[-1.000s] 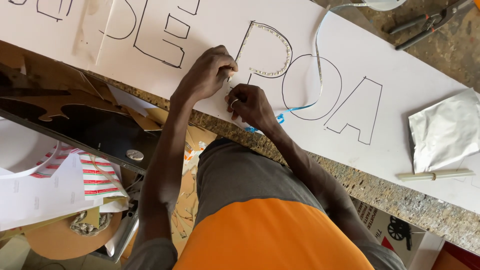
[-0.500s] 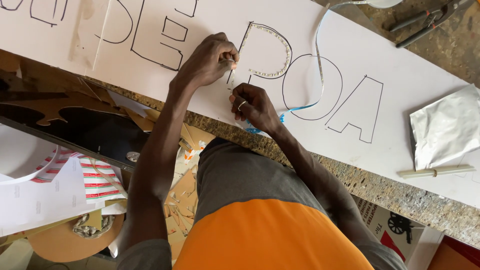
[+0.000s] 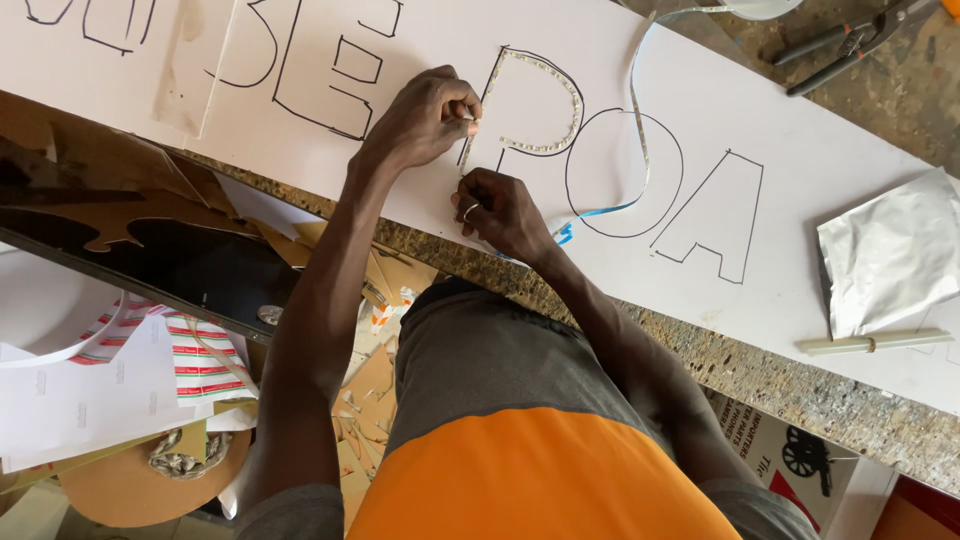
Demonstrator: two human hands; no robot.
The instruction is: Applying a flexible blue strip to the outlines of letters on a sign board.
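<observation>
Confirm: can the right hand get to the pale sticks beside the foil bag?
Probably yes: right hand rests on the board, and only flat board and loose LED strip lie before the pale sticks.

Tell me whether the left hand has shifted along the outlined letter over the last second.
Yes. The left hand has moved up the straight stem of the outlined letter, away from the right hand, which stays near the stem's foot on the white board.

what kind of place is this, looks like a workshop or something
Most likely a sign-making workshop. A long white board with outlined letters lies on a rough stone-topped bench, an LED strip is being fixed along one letter, and pliers lie on the bench.
</observation>
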